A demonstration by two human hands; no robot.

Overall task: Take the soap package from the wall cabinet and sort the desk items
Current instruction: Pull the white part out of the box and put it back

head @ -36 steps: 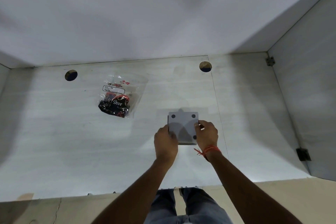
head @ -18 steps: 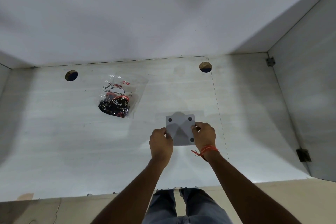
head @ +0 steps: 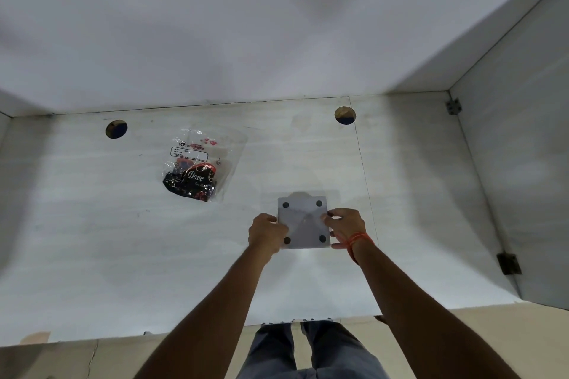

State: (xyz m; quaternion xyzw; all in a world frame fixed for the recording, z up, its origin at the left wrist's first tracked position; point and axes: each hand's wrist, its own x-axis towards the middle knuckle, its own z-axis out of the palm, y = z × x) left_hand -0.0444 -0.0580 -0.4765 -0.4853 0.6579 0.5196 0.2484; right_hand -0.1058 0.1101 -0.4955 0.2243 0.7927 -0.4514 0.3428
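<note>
A clear plastic soap package (head: 198, 174) with a dark Dove pack inside lies on the white desk (head: 92, 224), left of centre. Both hands hold a flat grey square plate (head: 303, 223) with a dark dot at each corner, raised above the desk's middle. My left hand (head: 266, 232) grips its left edge and my right hand (head: 345, 224), with an orange thread at the wrist, grips its right edge.
Two round cable holes (head: 116, 129) (head: 345, 115) sit near the desk's back edge by the white wall. A side panel with metal brackets (head: 509, 263) closes the right side. My legs and a tiled floor show below the front edge.
The grey plate has tilted flatter toward the camera and come slightly nearer. Both hands shifted with it. The soap package has not moved.
</note>
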